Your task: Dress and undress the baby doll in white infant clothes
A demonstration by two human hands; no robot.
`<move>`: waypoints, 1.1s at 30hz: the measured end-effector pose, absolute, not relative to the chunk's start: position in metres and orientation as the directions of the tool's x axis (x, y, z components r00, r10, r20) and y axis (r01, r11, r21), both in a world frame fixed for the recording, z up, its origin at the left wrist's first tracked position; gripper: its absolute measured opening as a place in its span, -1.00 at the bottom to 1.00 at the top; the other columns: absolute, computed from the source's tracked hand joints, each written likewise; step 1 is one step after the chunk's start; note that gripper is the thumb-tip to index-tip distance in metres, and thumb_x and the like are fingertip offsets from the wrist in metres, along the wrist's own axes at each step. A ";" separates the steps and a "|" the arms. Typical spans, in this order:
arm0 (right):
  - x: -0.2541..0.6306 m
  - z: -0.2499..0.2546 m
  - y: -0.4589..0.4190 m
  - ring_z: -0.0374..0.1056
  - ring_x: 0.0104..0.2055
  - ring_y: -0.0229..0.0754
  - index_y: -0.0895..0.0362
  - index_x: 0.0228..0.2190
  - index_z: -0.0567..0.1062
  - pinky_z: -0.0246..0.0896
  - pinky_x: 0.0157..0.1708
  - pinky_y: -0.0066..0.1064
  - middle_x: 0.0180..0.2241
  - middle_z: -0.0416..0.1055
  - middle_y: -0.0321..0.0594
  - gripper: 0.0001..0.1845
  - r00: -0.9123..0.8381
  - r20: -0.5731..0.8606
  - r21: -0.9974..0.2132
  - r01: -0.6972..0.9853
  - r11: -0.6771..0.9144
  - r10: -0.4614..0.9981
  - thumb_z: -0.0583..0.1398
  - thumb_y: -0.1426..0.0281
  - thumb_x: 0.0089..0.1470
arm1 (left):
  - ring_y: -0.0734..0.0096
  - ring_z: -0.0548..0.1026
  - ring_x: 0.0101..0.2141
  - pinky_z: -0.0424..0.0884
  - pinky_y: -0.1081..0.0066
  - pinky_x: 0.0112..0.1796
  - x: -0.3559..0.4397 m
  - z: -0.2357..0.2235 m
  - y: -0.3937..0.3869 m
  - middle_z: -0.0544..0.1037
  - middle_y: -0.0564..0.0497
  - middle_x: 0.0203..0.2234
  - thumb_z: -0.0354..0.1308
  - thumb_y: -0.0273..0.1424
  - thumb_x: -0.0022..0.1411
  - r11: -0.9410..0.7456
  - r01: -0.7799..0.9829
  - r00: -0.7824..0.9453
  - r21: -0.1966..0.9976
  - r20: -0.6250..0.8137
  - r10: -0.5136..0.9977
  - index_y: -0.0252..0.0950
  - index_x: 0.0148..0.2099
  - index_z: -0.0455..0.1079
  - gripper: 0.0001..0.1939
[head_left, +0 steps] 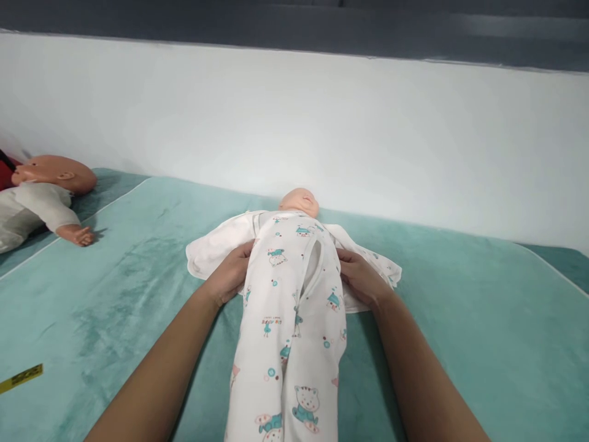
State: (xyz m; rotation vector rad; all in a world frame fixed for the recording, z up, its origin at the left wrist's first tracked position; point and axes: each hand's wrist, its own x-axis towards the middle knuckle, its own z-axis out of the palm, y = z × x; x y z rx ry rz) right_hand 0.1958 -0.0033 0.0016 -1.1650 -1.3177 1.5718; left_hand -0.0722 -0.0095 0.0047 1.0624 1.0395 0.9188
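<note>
A baby doll (301, 200) lies on its back, its head toward the wall. It wears a white printed baby top (218, 248) with the sleeves spread to both sides. Over its body and legs are white baby pants (294, 319) with cat and teal prints, an open slit showing near the crotch. My left hand (234, 273) grips the left edge of the pants at the doll's side. At the opposite edge, my right hand (361, 276) is closed on the fabric. Both hands' fingertips are tucked out of sight behind the cloth.
Teal plush cloth (460, 319) covers the surface. A second doll (41, 202) in pale clothing lies at the far left, beside something red. A yellow label strip (21, 377) is near the left edge. A white wall (294, 123) rises behind.
</note>
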 end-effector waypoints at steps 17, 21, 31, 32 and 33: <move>0.173 -0.001 -0.001 0.39 -0.11 0.01 0.14 -0.34 0.55 0.25 -0.06 -0.17 -0.28 0.55 -0.20 -0.79 0.041 -0.028 -0.958 0.284 -0.039 0.999 0.19 0.34 -0.07 | 0.57 0.16 -0.57 0.13 0.51 -0.53 -0.054 0.009 -0.012 0.24 0.18 -0.61 0.14 -0.29 0.09 0.103 -0.103 -0.162 0.989 -0.119 0.980 -0.26 -0.46 0.18 -0.78; 0.173 -0.010 0.003 0.38 -0.15 -0.01 0.13 -0.34 0.56 0.26 -0.08 -0.18 -0.32 0.55 -0.22 -0.79 0.096 -0.016 -0.953 0.299 -0.045 0.995 0.19 0.34 -0.05 | 0.58 0.15 -0.57 0.11 0.52 -0.53 -0.055 0.009 -0.012 0.22 0.18 -0.60 0.16 -0.29 0.09 0.121 -0.148 -0.177 0.982 -0.147 0.973 -0.26 -0.46 0.17 -0.76; 0.203 -0.009 0.002 0.43 -0.17 -0.13 0.09 -0.16 0.60 0.31 -0.13 -0.30 -0.20 0.55 -0.17 -0.66 -0.456 -0.099 -0.965 -0.173 -0.197 0.885 0.35 0.30 -0.04 | 0.41 0.33 -0.43 0.29 0.42 -0.39 -0.060 0.018 -0.011 0.41 0.09 -0.50 0.24 -0.35 -0.10 0.087 -0.227 -0.170 0.970 -0.128 0.977 -0.26 -0.44 0.34 -0.85; 0.204 -0.010 0.002 0.44 -0.18 -0.13 0.10 -0.20 0.61 0.31 -0.13 -0.30 -0.21 0.55 -0.16 -0.69 -0.465 -0.099 -0.964 -0.173 -0.200 0.880 0.36 0.29 -0.03 | 0.39 0.34 -0.41 0.31 0.41 -0.36 -0.059 0.019 -0.011 0.42 0.08 -0.50 0.24 -0.35 -0.12 0.080 -0.244 -0.164 0.967 -0.123 0.979 -0.26 -0.44 0.36 -0.85; 0.204 -0.010 0.002 0.44 -0.19 -0.13 0.11 -0.23 0.61 0.32 -0.15 -0.30 -0.23 0.55 -0.16 -0.71 -0.467 -0.102 -0.966 -0.164 -0.199 0.878 0.36 0.28 -0.04 | 0.38 0.34 -0.40 0.32 0.40 -0.34 -0.059 0.020 -0.011 0.43 0.08 -0.49 0.24 -0.35 -0.13 0.073 -0.256 -0.153 0.964 -0.115 0.981 -0.26 -0.43 0.37 -0.84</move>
